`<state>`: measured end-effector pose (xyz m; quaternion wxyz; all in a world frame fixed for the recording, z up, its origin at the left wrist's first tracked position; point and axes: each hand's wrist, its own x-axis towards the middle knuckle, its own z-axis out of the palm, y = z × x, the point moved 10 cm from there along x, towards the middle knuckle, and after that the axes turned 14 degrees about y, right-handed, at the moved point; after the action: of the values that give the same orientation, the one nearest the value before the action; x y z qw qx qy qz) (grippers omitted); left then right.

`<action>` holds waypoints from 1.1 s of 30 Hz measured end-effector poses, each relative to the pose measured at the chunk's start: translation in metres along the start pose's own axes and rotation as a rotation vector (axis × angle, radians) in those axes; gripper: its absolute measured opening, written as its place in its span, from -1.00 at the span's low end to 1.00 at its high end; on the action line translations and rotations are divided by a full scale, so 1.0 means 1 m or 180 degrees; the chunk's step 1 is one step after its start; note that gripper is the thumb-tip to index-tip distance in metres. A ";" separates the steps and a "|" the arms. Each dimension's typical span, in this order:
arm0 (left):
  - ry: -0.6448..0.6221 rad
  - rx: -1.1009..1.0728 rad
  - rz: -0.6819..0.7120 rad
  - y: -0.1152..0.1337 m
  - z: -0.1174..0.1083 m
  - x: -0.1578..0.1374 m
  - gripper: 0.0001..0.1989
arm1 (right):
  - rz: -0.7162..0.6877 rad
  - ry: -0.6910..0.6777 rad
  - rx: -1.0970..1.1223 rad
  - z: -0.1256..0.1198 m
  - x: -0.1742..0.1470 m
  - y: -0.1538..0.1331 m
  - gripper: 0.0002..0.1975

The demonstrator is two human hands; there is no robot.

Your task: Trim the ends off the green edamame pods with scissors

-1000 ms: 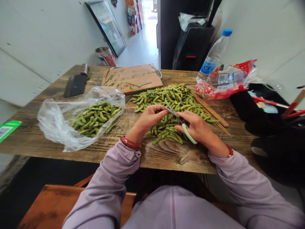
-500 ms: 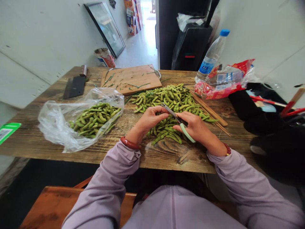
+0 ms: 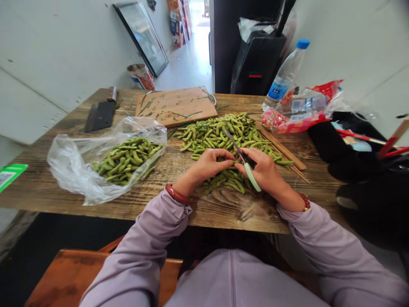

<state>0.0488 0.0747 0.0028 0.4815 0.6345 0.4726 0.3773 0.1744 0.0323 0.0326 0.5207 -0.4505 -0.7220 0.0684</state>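
The wooden surface carries nearly everything here. A black bin stands beyond its far edge, with a red mark on its front. A heap of green pods spreads over the middle, partly hidden by the hands. To its left, a clear plastic bag lies open around a smaller pile of pods. Behind both, a wooden board bears green scraps; the bag's far edge overlaps its near corner.

At the far right stands a clear bottle with a blue cap and a blue label whose white lettering is too small to read. A red and clear wrapper crowds its base, its blue-and-white print likewise illegible. The left hand has thumb and fingertips drawn nearly together over the heap; whether they pinch a pod cannot be told. The right hand curls around scissors with a pale green handle, blades pointing away above the pods. A cleaver lies far left. A green-bordered card at the left edge has unreadable dark print. Thin wooden sticks touch the heap's right side.
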 end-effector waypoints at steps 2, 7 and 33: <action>0.0037 -0.0095 -0.0085 -0.001 0.000 -0.001 -0.81 | -0.0011 0.0024 0.0013 0.001 -0.001 -0.001 -0.68; 0.0108 -0.0255 -0.0275 -0.002 0.000 -0.004 -0.78 | -0.0040 0.0064 0.0058 -0.001 0.000 -0.005 -0.68; 0.0199 -0.1294 -0.0332 -0.004 -0.005 -0.001 -0.73 | -0.0070 -0.0348 -0.0204 0.007 -0.002 -0.005 -0.48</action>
<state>0.0431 0.0756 -0.0002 0.6036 0.4869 0.4335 0.4590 0.1663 0.0304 0.0310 0.4666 -0.4545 -0.7560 0.0641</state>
